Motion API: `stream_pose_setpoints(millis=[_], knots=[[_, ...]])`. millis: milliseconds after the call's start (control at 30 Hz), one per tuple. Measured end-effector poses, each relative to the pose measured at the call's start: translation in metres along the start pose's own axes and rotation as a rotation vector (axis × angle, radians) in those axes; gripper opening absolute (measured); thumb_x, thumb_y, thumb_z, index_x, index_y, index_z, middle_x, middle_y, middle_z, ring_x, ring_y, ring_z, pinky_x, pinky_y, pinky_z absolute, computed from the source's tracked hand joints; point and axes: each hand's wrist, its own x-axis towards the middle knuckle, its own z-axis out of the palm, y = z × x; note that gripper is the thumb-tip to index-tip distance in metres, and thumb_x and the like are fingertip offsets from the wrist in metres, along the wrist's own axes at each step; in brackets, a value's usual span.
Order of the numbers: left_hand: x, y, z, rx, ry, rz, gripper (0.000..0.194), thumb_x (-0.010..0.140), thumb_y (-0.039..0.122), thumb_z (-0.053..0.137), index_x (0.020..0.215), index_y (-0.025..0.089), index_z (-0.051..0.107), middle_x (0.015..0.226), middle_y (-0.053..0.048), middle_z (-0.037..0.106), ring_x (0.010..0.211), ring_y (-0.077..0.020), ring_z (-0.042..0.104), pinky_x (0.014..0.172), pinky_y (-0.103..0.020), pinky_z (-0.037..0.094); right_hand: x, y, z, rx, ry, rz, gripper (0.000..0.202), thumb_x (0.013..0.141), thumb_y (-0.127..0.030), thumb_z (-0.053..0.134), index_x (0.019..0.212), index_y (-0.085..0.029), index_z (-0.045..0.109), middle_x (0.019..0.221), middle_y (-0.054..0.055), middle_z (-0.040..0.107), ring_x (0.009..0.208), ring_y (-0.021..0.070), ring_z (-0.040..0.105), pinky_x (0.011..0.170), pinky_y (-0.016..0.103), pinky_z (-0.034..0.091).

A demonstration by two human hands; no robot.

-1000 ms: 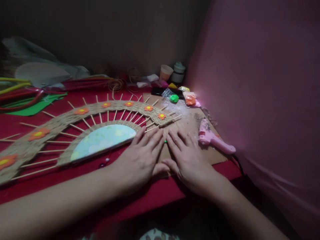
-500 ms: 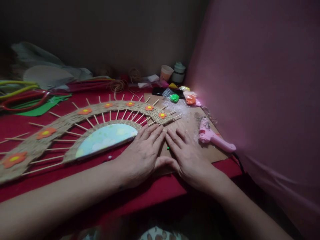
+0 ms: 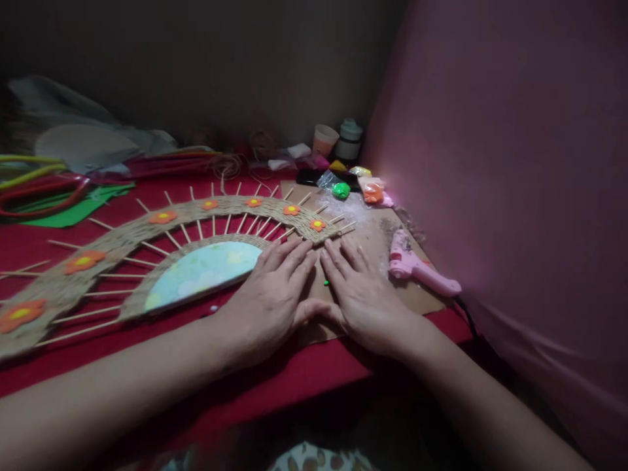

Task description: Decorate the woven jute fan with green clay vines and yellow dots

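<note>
Grip: both hands palm down, fingers extended and nothing clamped in view; we cannot tell what, if anything, lies beneath the palms. Left hand [image 3: 269,297] and right hand [image 3: 363,297] sit over a cardboard sheet [image 3: 424,299], thumbs meeting, index fingers just apart. One green speck [image 3: 326,282], small, beside the right index finger. One woven arched piece [image 3: 228,208], with flowers and projecting sticks [image 3: 227,224], laid on the red cloth [image 3: 314,392], its right end over the cardboard, just beyond the fingertips; contact there we cannot confirm. Hazards, as we judge them: the sticks could catch the left fingers and drag or bend the weave, should the hands slide forward; the green speck could cling to a finger or be flattened, should the right hand shift inward; the pink glue gun [image 3: 402,258] could be knocked, or could burn if hot, should the right hand swing outward; its cord [image 3: 471,317], by the table edge, could pull it off if snagged. Changes against the frame half a second ago: we find the fingertips a little farther forward, nearer the woven end, with the gap between the index fingers slightly wider; palm-down pose and meeting thumbs unchanged.
</note>
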Motion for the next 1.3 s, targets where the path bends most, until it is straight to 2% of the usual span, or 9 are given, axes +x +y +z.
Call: stream_pose_setpoints(millis=[67, 167, 300, 400, 533, 667, 900, 1100, 1300], knots=[[-0.002, -0.002, 0.001, 0.005, 0.010, 0.002, 0.066, 0.092, 0.052, 0.037, 0.130, 0.000, 0.048, 0.139, -0.023, 0.044, 0.132, -0.0350, 0.032, 0.109, -0.052, 0.029, 0.004, 0.004, 0.000, 0.011, 0.030, -0.002, 0.078, 0.091, -0.059, 0.031, 0.145, -0.002, 0.024, 0.153, 0.018, 0.014, 0.142, 0.0343, 0.007, 0.114, 0.054, 0.015], [-0.006, -0.001, 0.000, -0.016, -0.012, 0.026, 0.068, 0.092, 0.054, 0.032, 0.129, -0.001, 0.049, 0.139, -0.023, 0.043, 0.133, -0.0345, 0.031, 0.110, -0.052, 0.029, -0.007, 0.007, 0.004, 0.019, 0.071, 0.010, 0.083, 0.089, -0.062, 0.033, 0.144, -0.001, 0.026, 0.152, 0.020, 0.019, 0.142, 0.0330, 0.010, 0.114, 0.053, 0.019], [-0.005, 0.007, -0.002, -0.068, -0.089, 0.059, 0.072, 0.090, 0.059, 0.034, 0.131, 0.001, 0.047, 0.141, -0.023, 0.042, 0.134, -0.0350, 0.030, 0.109, -0.052, 0.028, -0.027, 0.009, 0.010, 0.017, 0.158, 0.036, 0.078, 0.091, -0.058, 0.033, 0.143, -0.001, 0.028, 0.151, 0.019, 0.026, 0.141, 0.0320, 0.016, 0.112, 0.053, 0.023], [0.000, 0.013, -0.002, -0.077, -0.132, 0.075, 0.079, 0.088, 0.064, 0.033, 0.136, 0.002, 0.041, 0.144, -0.023, 0.037, 0.137, -0.0351, 0.025, 0.111, -0.053, 0.025, -0.032, 0.009, 0.013, 0.001, 0.166, 0.021, 0.073, 0.091, -0.055, 0.036, 0.143, -0.003, 0.030, 0.151, 0.016, 0.027, 0.140, 0.0338, 0.019, 0.111, 0.056, 0.025], [-0.003, 0.022, 0.002, -0.013, -0.159, 0.108, 0.082, 0.087, 0.066, 0.031, 0.140, 0.004, 0.036, 0.147, -0.020, 0.034, 0.139, -0.0336, 0.022, 0.113, -0.051, 0.017, -0.039, 0.004, 0.016, -0.042, 0.158, 0.009, 0.068, 0.091, -0.049, 0.041, 0.142, -0.004, 0.033, 0.150, 0.015, 0.029, 0.138, 0.0371, 0.023, 0.109, 0.059, 0.025], [-0.013, 0.028, 0.006, 0.045, -0.142, 0.172, 0.087, 0.084, 0.071, 0.027, 0.141, 0.006, 0.035, 0.146, -0.018, 0.037, 0.137, -0.0322, 0.028, 0.113, -0.049, 0.014, -0.050, -0.002, 0.019, -0.080, 0.178, -0.016, 0.069, 0.091, -0.050, 0.042, 0.141, -0.003, 0.034, 0.150, 0.015, 0.028, 0.137, 0.0389, 0.024, 0.107, 0.059, 0.030], [-0.004, 0.018, 0.002, 0.071, -0.174, 0.120, 0.083, 0.086, 0.068, 0.029, 0.141, 0.005, 0.036, 0.148, -0.019, 0.033, 0.139, -0.0338, 0.023, 0.112, -0.050, 0.015, -0.028, -0.002, 0.008, -0.062, 0.111, 0.055, 0.071, 0.090, -0.051, 0.045, 0.143, -0.006, 0.031, 0.150, 0.015, 0.028, 0.137, 0.0398, 0.024, 0.109, 0.060, 0.025], [-0.016, 0.024, 0.002, 0.058, -0.132, 0.187, 0.085, 0.084, 0.071, 0.026, 0.139, 0.007, 0.040, 0.145, -0.017, 0.040, 0.136, -0.0317, 0.029, 0.113, -0.048, 0.011, -0.046, -0.008, 0.009, -0.084, 0.152, -0.023, 0.067, 0.091, -0.048, 0.042, 0.140, -0.002, 0.036, 0.148, 0.017, 0.031, 0.134, 0.0403, 0.029, 0.106, 0.061, 0.031], [0.000, 0.004, 0.001, 0.101, -0.144, 0.098, 0.078, 0.089, 0.064, 0.028, 0.136, 0.002, 0.042, 0.145, -0.021, 0.036, 0.138, -0.0336, 0.025, 0.112, -0.049, 0.017, -0.024, -0.001, 0.009, -0.047, 0.111, 0.077, 0.067, 0.092, -0.050, 0.038, 0.141, -0.004, 0.036, 0.149, 0.017, 0.030, 0.137, 0.0381, 0.025, 0.110, 0.059, 0.024]])
